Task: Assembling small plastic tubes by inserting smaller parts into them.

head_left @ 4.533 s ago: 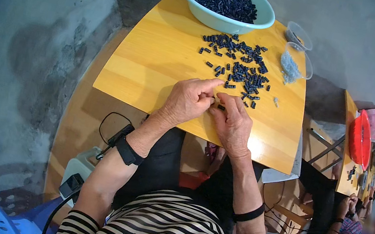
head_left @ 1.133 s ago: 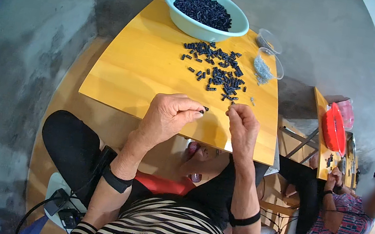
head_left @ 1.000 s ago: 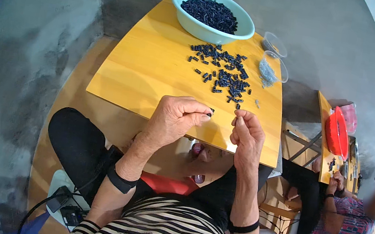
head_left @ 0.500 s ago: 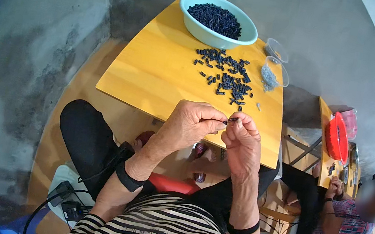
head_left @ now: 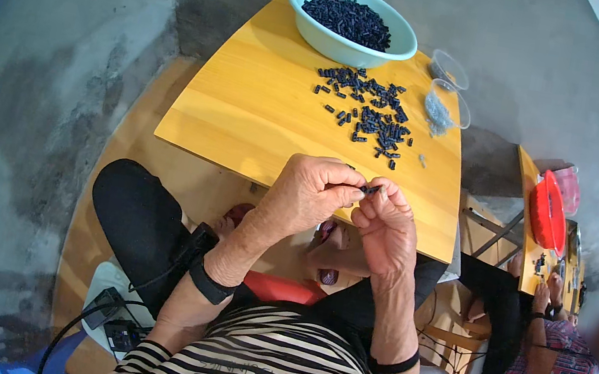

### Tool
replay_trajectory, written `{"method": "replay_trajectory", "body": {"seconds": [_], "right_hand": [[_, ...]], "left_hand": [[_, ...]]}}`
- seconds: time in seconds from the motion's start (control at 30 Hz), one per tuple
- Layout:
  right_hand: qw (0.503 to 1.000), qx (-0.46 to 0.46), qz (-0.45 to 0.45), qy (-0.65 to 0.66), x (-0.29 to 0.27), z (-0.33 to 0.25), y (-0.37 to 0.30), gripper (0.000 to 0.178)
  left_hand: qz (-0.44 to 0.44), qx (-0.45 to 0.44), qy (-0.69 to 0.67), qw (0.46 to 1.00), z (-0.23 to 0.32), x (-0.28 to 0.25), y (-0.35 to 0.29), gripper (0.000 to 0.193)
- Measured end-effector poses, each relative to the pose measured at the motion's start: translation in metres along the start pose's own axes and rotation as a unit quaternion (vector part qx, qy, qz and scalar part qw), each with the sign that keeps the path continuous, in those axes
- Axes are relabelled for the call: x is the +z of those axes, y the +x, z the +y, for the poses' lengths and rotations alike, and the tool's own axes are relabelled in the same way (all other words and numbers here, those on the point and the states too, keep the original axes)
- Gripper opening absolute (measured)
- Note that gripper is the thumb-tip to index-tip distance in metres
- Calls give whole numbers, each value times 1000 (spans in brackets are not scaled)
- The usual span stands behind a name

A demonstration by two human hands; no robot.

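— Grey wall (head_left: 509,48) behind, yellow wooden table (head_left: 249,109) in front. What's going on in the middle?

— Tight work! Left hand (head_left: 308,192): fingers (head_left: 346,194) narrowed to a pinch on a small black piece (head_left: 369,189). Right hand (head_left: 389,229) nips its other end. One piece or two meeting, I can't tell; the fingertips hide too much.

— Where's the danger?

— Slippage, I'd say. It's tiny and held by the tips alone, so a push off line could squirt it loose. With the table's front edge so near, it might drop to the floor (head_left: 103,191).

— And that dark bit (head_left: 351,167) just above the left fingers?

— Can't tell if it's lying there or held. If it's loose, a knuckle could flick it away.

— Farther out?

— Scattered black pieces (head_left: 381,125), easily swept aside by a hasty reach. To their right, a clear tub (head_left: 459,113) of pale bits (head_left: 437,112) near the table's side edge; an elbow there could spill the lot.

— And at the back?

— A pale blue basin (head_left: 351,56) full of black pieces, by the far edge. One hard shove to the table might shift it.
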State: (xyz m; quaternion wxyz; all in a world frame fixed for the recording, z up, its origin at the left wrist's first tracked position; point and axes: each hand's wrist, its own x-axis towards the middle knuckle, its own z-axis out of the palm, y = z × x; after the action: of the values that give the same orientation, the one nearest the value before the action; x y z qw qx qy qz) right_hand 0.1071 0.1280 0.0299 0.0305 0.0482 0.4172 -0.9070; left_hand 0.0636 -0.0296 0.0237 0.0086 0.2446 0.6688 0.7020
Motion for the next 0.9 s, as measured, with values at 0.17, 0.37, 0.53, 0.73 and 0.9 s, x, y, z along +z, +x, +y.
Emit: {"method": "replay_trajectory", "body": {"seconds": [0.17,0.37,0.53,0.73,0.9], "right_hand": [[1000,-3,-6,13,-3,0,-1,15],[999,-30,21,6,-13,-13,3,13],[777,-260,106,-563,-63,-19,22,9],[568,-336,68,-748,-74,-5,47,4],[509,-353,68,-782,-70,-1,75,7]], "left_hand": [[-13,0,22,1000,4,-1,1,13],[-5,-15,23,1000,3,-4,8,11],[43,23,93,994,-5,-14,21,11],[47,52,139,988,-8,-14,33,11],[36,72,163,983,-9,-6,39,11]]}}
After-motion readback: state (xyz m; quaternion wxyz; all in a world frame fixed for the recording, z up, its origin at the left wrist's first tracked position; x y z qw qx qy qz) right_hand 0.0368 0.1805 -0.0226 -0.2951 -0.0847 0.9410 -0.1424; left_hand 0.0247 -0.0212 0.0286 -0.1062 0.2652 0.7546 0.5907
